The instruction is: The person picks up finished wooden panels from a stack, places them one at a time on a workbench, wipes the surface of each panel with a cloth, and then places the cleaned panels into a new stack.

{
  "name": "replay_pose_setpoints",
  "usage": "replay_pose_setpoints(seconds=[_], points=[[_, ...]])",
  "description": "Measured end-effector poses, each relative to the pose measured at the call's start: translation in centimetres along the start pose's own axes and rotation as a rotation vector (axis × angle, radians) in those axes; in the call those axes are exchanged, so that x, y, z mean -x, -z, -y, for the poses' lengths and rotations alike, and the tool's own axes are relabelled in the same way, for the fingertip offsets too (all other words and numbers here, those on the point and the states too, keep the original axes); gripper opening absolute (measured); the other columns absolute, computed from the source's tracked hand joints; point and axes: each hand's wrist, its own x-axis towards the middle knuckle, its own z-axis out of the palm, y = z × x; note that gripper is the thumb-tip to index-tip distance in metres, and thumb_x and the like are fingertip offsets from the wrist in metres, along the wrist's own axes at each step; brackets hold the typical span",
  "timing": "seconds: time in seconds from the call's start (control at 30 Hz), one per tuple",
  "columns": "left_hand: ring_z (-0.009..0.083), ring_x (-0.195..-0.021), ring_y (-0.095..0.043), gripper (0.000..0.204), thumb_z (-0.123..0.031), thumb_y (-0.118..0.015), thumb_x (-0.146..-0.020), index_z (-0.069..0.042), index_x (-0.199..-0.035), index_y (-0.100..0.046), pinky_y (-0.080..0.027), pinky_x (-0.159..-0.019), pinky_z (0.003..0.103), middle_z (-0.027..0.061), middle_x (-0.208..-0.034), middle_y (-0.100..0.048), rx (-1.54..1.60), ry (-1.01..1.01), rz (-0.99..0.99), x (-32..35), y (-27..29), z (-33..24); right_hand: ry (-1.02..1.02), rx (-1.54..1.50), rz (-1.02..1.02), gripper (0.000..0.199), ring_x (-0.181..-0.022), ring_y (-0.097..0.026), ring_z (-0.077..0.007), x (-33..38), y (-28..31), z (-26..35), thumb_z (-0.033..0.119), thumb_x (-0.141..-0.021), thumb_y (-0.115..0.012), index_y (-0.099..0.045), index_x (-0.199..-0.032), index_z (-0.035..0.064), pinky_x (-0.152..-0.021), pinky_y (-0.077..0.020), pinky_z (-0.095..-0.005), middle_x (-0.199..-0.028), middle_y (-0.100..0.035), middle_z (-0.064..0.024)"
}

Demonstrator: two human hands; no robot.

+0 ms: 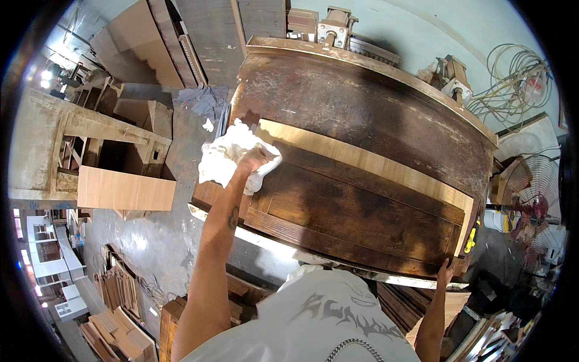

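The dark wooden panel [362,208] lies flat on the workbench [313,81], its long near side towards the person, probably so that its whole face is within reach from one standing spot. At the left end of the panel, the left hand [256,160] is closed round a fold of white cloth [226,155]; the rest bunches out beyond that end, perhaps a loose wad so that it stays soft (whether it presses on the wood or sits just above it, I cannot tell). The right hand [445,273] is at the panel's near right corner with its fingers up at the edge, likely to keep it from sliding; whether they grip or only rest there, I cannot tell.

Pale wood [368,155] shows along the panel's far side and right end, either a board underneath or a bare border. Just right of the panel is a yellow tool [472,237], apparently laid aside near the right hand. Beyond the panel's far side, past the bench's raised lip, stand two metal cylinders [333,30], with coiled hoses [512,78] farther right. Well to the right of the panel is a fan [534,208], seemingly there to move air. Well to its left, a pale board [126,188] stands against a wooden frame [66,151], perhaps just to prop it up
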Motion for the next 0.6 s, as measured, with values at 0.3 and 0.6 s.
replay_pose_setpoints(seconds=[0.3, 0.6], points=[[0.0353, -0.093, -0.06, 0.076, -0.059, -0.073, -0.059, 0.001, -0.101, -0.057, -0.047, -0.079, 0.044, 0.0223, -0.099, -0.061, -0.288, -0.036, -0.114, 1.2, -0.4, -5.0, -0.11, 0.376, -0.164, 0.062, -0.116, -0.042, -0.0403, 2.0, -2.2, 0.9, 0.049, -0.095, -0.026, -0.029, -0.137, 0.0022, -0.091, -0.0397, -0.0509, -0.132, -0.037, -0.0229], [0.0241, -0.052, -0.045, 0.052, -0.047, -0.075, -0.066, 0.0, -0.068, -0.053, -0.036, -0.051, 0.038, 0.0113, -0.056, -0.049, -0.174, -0.363, -0.139, -1.7, 0.0, -1.3, 0.034, 0.586, -0.362, 0.057, -0.104, -0.051, -0.0349, 0.8, -4.5, -1.7, 0.045, -0.095, -0.031, -0.032, -0.136, 0.0048, -0.081, -0.0483, -0.0426, -0.124, -0.046, -0.0193]])
